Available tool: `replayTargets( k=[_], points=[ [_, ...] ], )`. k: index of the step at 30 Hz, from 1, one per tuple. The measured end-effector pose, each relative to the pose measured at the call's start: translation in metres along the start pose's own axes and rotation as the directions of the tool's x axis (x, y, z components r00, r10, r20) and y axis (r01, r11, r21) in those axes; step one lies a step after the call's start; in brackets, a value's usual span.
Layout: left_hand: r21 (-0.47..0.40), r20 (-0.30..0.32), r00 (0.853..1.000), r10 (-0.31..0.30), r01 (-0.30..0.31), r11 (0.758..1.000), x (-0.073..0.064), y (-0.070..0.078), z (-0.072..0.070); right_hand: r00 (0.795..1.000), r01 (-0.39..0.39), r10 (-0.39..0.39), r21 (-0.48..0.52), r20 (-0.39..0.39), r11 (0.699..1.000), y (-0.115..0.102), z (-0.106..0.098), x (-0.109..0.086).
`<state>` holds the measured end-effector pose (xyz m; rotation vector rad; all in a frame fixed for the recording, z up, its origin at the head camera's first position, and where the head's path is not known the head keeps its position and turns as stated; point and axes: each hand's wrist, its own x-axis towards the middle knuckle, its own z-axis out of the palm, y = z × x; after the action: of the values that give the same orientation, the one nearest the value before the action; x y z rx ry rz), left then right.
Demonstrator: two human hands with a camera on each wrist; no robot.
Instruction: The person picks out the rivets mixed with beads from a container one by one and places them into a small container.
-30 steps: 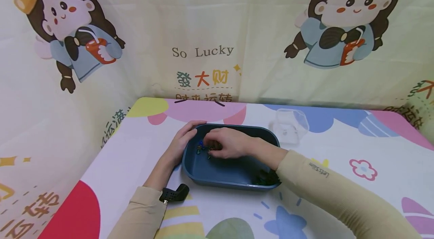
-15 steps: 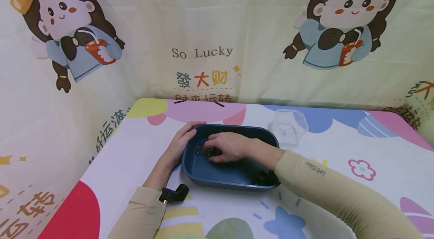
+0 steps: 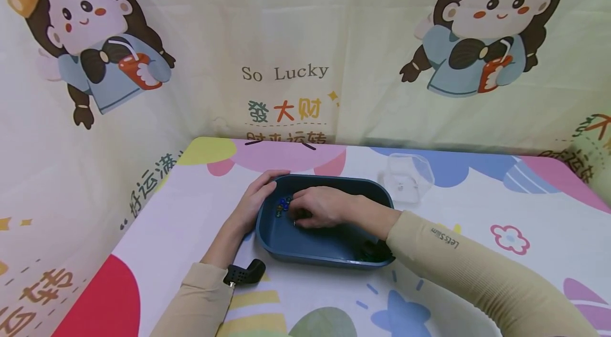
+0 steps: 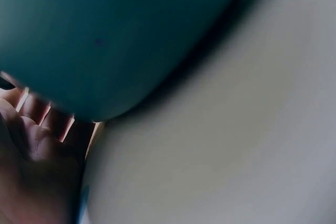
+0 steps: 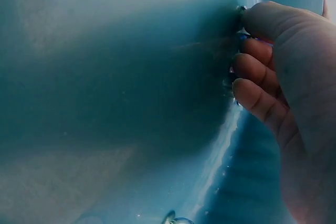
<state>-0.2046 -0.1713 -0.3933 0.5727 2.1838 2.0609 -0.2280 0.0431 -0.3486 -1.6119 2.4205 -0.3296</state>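
Blue tray [image 3: 300,247] offers reach-in room at its near left; right hand [image 3: 322,207] and forearm [image 3: 444,252] block middle and right, left hand [image 3: 255,201] the far-left corner

The head view looks forward and down, sharing the blue tray [image 3: 315,244] with close-up wrist views.

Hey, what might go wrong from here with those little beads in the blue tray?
Glassy beads could roll away from the right hand, since several lie loose beside its curled fingers. If the left hand eased off the blue tray, the tray might slide and nudge the clear container by its far-right corner.
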Motion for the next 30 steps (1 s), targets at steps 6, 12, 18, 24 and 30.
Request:
replayTargets(
  k=[6, 12, 18, 24, 30],
  points=[
    [-0.003, 0.000, 1.000, -0.013, 0.013, 1.000, -0.0005, 0.0005, 0.0010, 1.000, -0.003, 0.003, 0.017, 0.004, 1.000, 0.0004, 0.0022, -0.0008],
    [0.001, -0.001, 1.000, -0.014, 0.014, 1.000, -0.0002, -0.0006, 0.0007, 0.999, 0.042, -0.043, 0.032, 0.004, 0.999, 0.0009, 0.0026, -0.0015],
    [0.006, -0.005, 1.000, -0.009, 0.009, 1.000, -0.0009, 0.0004, 0.0005, 0.998, 0.048, -0.050, 0.043, 0.024, 0.998, 0.0003, 0.0013, -0.0014],
    [-0.004, 0.001, 1.000, 0.003, -0.003, 1.000, -0.0009, -0.0014, -0.0001, 0.999, 0.029, -0.030, 0.036, 0.042, 0.999, -0.0007, 0.0008, -0.0004],
    [-0.016, 0.003, 1.000, 0.011, -0.011, 1.000, -0.0008, 0.0006, 0.0001, 0.998, -0.002, 0.002, 0.004, 0.056, 1.000, -0.0022, -0.0007, -0.0005]
  ],
)
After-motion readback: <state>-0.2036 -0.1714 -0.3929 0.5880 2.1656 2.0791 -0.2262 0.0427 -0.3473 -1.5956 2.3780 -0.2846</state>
